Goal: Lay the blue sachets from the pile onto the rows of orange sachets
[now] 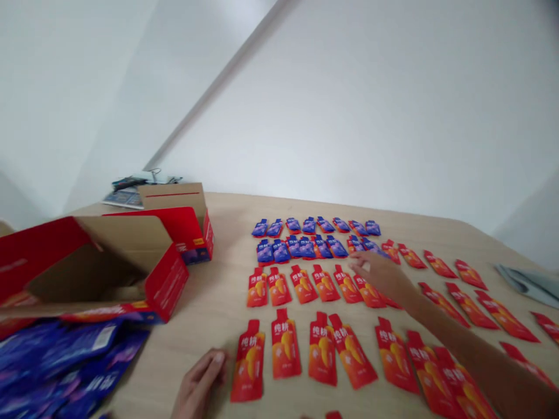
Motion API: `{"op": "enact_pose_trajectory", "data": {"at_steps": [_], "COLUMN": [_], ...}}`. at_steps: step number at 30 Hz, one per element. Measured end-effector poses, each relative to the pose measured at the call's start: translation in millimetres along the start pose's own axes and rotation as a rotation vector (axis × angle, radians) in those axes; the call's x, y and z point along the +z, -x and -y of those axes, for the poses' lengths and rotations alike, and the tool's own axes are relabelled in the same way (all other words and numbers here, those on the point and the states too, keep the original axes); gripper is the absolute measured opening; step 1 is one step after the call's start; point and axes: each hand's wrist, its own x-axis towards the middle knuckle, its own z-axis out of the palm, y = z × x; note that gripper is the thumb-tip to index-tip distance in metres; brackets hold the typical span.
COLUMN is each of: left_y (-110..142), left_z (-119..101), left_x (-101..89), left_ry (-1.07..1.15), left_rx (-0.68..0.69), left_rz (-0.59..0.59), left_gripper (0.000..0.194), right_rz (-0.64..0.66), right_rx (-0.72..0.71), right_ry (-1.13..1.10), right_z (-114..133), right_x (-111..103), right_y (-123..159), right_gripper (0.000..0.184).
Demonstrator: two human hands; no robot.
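Note:
My right hand (371, 267) reaches across the table over the rows of pouches. Its fingertips are slightly apart, and I see nothing held between them. Just beyond it lies a purple spouted pouch (371, 245) on top of a red one. Below the fingers are red-orange spouted pouches (345, 284), partly hidden by the hand. My left hand (201, 381) rests low at the front, its thumb lying against curled fingers with nothing visible in them. A single red-orange pouch (248, 366) lies right beside it.
Two rows of purple pouches (309, 225) lie at the back, with red ones under them. More red pouches (465, 308) spread to the right. At left stand an open red carton (168, 279), a smaller carton (179, 227) and heaped purple pouches (70, 361). Grey cloth (528, 282) lies far right.

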Motion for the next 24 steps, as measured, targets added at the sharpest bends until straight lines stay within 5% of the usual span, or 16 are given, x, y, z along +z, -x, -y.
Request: {"op": "enact_pose_trajectory", "data": {"at_steps": [6, 10, 12, 17, 24], "left_y": [11, 21, 28, 26, 9], "left_z": [-13, -15, -14, -4, 16], "left_x": [11.5, 17.6, 23.7, 34.6, 15.6], "left_ry": [-0.095, -0.057, -0.061, -0.074, -0.046], "left_rx": [0.174, 0.217, 0.214, 0.170, 0.247], "left_rz": [0.124, 0.145, 0.087, -0.101, 0.136], "left_gripper": [0.047, 0.024, 0.027, 0.041, 0.044], "right_rz": [0.392, 0.543, 0.573, 0.554, 0.483], "right_rx": [-0.412, -0.641, -0.718, -0.825, -0.812], "right_ry": [-0.201, -0.233, -0.245, -0.342, -0.369], "right_z": [192, 293, 335, 419, 467], "right_x": [18, 52, 78, 154, 225], "right_y": [79, 113, 123, 140, 150], "right_gripper": [0.030, 0.031, 0.038, 0.057, 0.062]}}
